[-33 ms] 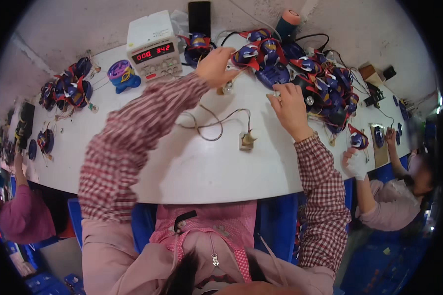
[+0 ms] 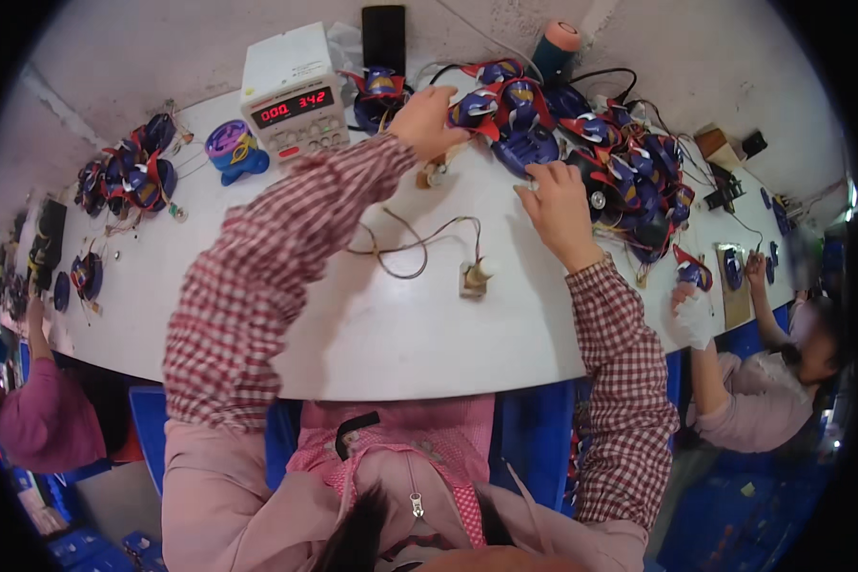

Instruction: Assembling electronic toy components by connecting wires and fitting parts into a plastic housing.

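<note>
My left hand (image 2: 429, 124) reaches over the far middle of the white table, thumb and fingers apart, beside a blue toy-like unit with red wing pieces (image 2: 477, 110). It looks empty; whether its fingertips touch the unit is unclear. My right hand (image 2: 558, 210) is curled at the near side of a blue ribbed oval part (image 2: 526, 148). What its fingertips hold, if anything, is hidden. Below my left hand lies a small metallic piece (image 2: 434, 174). Nearer me, a small block with a pale knob (image 2: 474, 276) has a thin cable (image 2: 400, 250) trailing left.
A white power supply with a red display (image 2: 296, 95) stands at the back left, beside a blue and purple tub (image 2: 235, 151). Piles of similar units lie right (image 2: 629, 176) and left (image 2: 129, 172). Co-workers sit at both sides, one with a gloved hand (image 2: 693, 315).
My left hand and sleeve have shifted slightly right. My right hand stays almost in place, and the objects on the table lie as before.
</note>
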Demonstrator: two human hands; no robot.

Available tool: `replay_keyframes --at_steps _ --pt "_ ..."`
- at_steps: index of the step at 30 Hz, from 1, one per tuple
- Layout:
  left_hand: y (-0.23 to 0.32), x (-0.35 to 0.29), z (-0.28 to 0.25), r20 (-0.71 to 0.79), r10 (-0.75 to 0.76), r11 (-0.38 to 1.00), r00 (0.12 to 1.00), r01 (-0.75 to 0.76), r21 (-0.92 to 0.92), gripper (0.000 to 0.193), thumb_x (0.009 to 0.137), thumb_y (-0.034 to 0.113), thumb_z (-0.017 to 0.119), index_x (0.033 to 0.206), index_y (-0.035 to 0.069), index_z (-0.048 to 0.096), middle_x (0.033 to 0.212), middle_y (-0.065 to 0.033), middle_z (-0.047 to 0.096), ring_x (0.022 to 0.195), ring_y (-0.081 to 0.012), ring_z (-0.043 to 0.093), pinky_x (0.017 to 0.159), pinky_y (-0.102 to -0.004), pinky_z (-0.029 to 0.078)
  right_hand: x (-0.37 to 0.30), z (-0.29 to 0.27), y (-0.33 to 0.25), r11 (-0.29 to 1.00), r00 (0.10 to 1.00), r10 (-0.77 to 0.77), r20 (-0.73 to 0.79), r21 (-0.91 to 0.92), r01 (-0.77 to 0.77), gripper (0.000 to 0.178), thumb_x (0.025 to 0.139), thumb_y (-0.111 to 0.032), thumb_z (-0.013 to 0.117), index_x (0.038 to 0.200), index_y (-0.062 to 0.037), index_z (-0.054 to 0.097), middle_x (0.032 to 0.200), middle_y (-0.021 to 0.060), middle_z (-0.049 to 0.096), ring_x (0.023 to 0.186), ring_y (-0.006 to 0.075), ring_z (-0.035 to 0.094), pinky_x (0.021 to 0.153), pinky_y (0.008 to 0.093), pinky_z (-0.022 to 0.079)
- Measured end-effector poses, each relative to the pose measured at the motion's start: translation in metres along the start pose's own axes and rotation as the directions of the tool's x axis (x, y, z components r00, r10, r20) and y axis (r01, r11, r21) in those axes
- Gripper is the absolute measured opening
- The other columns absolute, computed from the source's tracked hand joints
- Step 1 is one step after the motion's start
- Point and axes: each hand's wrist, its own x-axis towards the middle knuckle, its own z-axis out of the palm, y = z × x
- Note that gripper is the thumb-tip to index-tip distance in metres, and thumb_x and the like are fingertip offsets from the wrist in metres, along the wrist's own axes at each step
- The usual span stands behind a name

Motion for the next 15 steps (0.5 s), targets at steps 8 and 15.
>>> replay_keyframes --at_steps 8,15 --pt "0.014 0.096 0.064 0.124 0.297 0.912 0.947 -0.32 0.256 0.058 0.073 0.014 0.066 0.128 0.01 0.047 0.119 -0.0133 0.052 0.112 -0.0282 0.05 0.086 -0.0397 0.045 0.01 0.033 0.045 0.92 0.968 -0.006 0.25 -0.378 0.104 0.017 0.074 -0.015 0.061 0.088 -0.006 0.062 0.093 0.0073 0.056 0.092 0.0248 0.051 0.074 0.0413 0.039" --pt "0.022 0.124 0.088 0.442 0.467 0.573 0.766 -0.643 0.508 0.081 0.063 0.009 0.07 0.137 0.022 0.039 0.13 -0.0089 0.043 0.121 -0.0256 0.042 0.087 -0.0439 0.044 0.022 0.039 0.045 0.933 0.96 -0.045 0.276 -0.333 0.139 0.018 0.072 -0.014 0.062 0.088 -0.007 0.06 0.091 0.0073 0.054 0.091 0.0248 0.051 0.074 0.0409 0.039"
